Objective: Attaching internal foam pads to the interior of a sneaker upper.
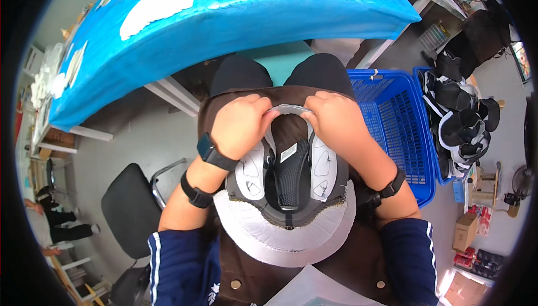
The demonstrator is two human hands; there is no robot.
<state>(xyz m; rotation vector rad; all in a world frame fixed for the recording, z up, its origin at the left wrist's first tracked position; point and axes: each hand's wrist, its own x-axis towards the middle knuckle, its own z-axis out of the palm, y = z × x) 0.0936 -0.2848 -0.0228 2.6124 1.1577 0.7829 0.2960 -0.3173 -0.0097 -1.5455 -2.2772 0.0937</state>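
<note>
The shoe upper (291,245) is in front of the brown apron (242,260), its long axis running from the grip back toward the chest. Left hand (240,124) and right hand (339,120), about equally near, pinch its far rim (290,109) between thumbs and fingers.

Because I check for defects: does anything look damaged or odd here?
Yes, on the upper: the pale flap looks ragged along its inner edge, not clean, and dark threads on the white panels look loose rather than trimmed. It may be damage or unfinished sewing; I cannot tell which.
</note>
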